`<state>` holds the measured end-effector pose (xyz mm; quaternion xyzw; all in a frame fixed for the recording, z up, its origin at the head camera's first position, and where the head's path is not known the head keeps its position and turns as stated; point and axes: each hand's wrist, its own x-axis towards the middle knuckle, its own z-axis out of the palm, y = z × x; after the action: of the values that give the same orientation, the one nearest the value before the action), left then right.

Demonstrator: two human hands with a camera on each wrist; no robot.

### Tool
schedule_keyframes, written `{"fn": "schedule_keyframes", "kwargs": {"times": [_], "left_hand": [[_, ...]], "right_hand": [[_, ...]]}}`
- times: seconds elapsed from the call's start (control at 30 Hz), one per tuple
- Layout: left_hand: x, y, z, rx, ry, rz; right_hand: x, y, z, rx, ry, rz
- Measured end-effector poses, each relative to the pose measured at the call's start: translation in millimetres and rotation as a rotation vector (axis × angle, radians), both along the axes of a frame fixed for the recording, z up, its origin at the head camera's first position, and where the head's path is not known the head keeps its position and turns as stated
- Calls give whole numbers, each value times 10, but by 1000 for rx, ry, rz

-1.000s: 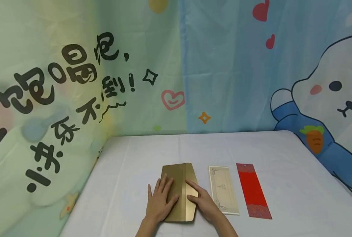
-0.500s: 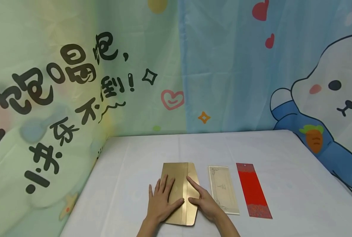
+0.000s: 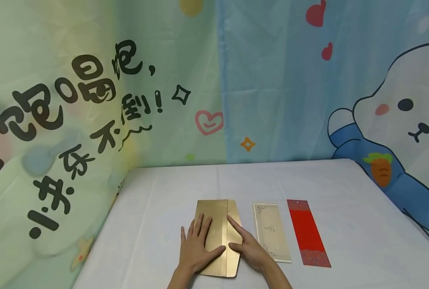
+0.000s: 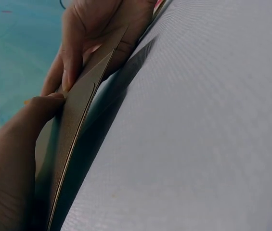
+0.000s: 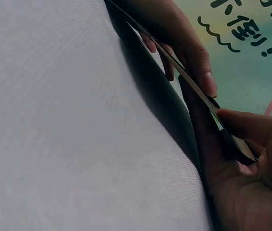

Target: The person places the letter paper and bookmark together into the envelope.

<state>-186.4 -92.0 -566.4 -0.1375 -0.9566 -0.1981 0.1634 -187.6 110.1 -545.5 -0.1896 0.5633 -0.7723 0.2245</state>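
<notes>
A gold paper envelope (image 3: 214, 208) lies lengthwise before me in the head view, its flap (image 3: 233, 228) along the right side. My left hand (image 3: 196, 249) rests on the envelope's left part with fingers spread; its thumb reaches the flap's crease. At the right edge, my right hand (image 3: 252, 251) pinches the flap side, thumb and index finger on top. The right wrist view shows other fingers of the right hand (image 5: 241, 192) underneath. In the left wrist view, the near edge of the envelope (image 4: 73, 125) stands slightly off the white cloth, with a dark shadow below.
Right of the envelope, a cream card (image 3: 272, 233) with a thin border pattern lies flat. Further right is a long red paper strip (image 3: 310, 230) with patterned ends. A white cloth (image 3: 164, 192) covers the table; printed curtains (image 3: 272, 80) hang behind and at left.
The envelope has shifted slightly towards me. My left thumb has slid right to the crease, while the right hand keeps its hold on the flap side.
</notes>
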Motion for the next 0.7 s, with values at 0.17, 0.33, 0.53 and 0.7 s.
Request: {"fn": "schedule_keyframes", "kwargs": {"times": [0.17,0.33,0.53,0.7], "left_hand": [[-4,-4,-25,1,4,-1],[-19,-4,-25,18,16,-19],[-8,-2,16,84,48,-43],[-5,-5,36,110,59,-47]], "right_hand": [[8,-5,-12,16,15,-10],[9,2,-19,7,1,0],[15,3,-32,14,-22,-20],[17,-5,-32,58,7,-49]]}}
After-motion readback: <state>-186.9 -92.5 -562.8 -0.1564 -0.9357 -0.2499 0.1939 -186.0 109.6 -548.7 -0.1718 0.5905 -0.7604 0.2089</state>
